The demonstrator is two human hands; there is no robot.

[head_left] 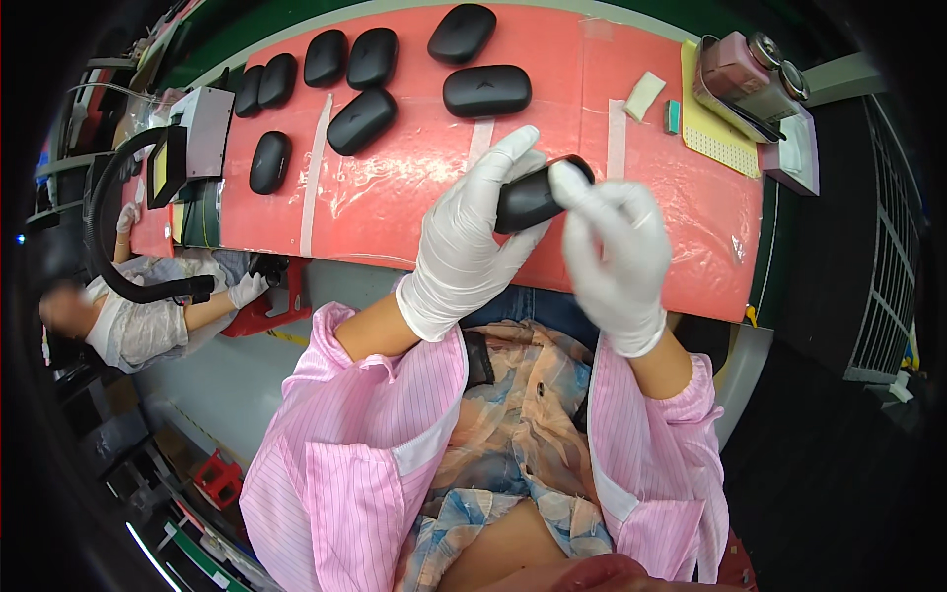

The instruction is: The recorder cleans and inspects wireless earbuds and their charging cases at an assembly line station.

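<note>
A smooth black oval case [525,204] is gripped in my white-gloved left hand [452,252], held above the pink-covered table. The left thumb lies along its far side and the other fingers wrap beneath it. My right hand [621,261], gloved too and a little blurred, has its fingers curled together against the case's right end. Whether something small is pinched in them is hidden. Just beyond my hands lies another black case [487,91] with a faint mark on top.
Several more black cases, such as one [362,121], lie at the far left of the pink mat [691,217]. A tray [712,89] with jars, a white block [645,96] and a green piece [673,116] are at right. A black flexible-arm device [166,168] and a co-worker [148,321] are at left.
</note>
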